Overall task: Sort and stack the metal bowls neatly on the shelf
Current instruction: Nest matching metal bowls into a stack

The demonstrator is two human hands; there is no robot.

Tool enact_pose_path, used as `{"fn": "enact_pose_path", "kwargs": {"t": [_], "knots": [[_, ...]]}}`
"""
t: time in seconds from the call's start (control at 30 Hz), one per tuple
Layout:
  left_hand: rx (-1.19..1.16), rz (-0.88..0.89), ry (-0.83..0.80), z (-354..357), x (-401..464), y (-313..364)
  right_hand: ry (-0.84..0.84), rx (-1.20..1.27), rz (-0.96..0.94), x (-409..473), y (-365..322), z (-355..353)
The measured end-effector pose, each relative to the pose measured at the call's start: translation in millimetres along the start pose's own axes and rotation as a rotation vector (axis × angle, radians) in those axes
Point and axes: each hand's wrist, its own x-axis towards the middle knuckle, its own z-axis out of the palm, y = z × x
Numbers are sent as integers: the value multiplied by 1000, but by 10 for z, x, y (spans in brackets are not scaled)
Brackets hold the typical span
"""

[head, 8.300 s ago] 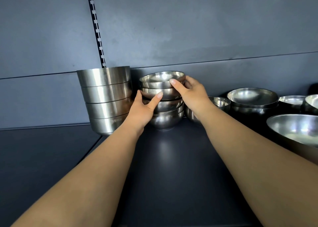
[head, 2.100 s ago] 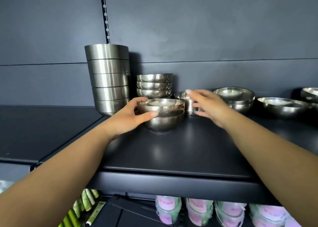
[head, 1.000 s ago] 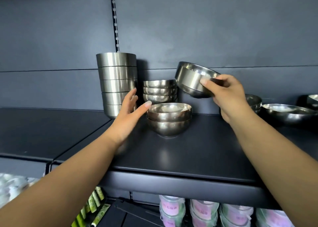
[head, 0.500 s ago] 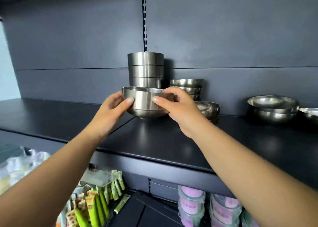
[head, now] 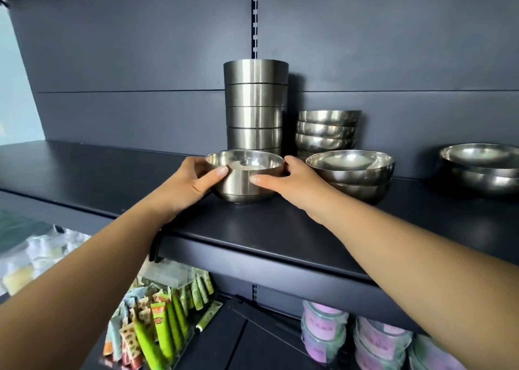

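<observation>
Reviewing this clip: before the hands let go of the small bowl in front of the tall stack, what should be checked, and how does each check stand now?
1. Small bowl seated on the shelf: ok, its base appears to rest flat.
2. Bowl upright: ok, rim level, opening up.
3. Two-handed grip: ok, left hand and right hand hold opposite sides.
4. Gap to the tall stack behind: cannot tell, the bowl hides its base.
5. Gap to the two nested bowls on the right: ok, only the right hand lies between.
6. Distance from the shelf's front edge: ok, set well back.
</observation>
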Motion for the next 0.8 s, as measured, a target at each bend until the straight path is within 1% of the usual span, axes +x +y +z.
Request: {"fn": "enact_pose_path", "kwargs": {"t": [0.13,0.2,0.33,0.47,0.5,0.57,0.63,0.67,0.73,0.8], "knots": [[14,-23,-3,30,73,-28,-18,-105,-7,54,31,-47],[-20,-27,-4,33,84,-50,-19,-142,7,82,46,-66],[-83,-34,2,8,84,-62,-44,-167,14,116,54,-90],[-57,-48,-10,0,58,-59,-28,-205,38,67,47,-146],[-50,-47,8,1,47,-59,-29,-216,38,36,37,-165],[25,-27,121,-5,9,-52,-44,-247,27,-50,21,-214],[116,62,254,-2,-83,17,-26,-290,2,-185,-20,-307],[147,124,287,13,-143,79,-5,-304,-1,-257,-46,-369],[259,289,262,83,-279,254,24,-302,5,-376,-81,-510],[410,456,163,207,-383,438,25,-314,16,-488,-75,-657]]}}
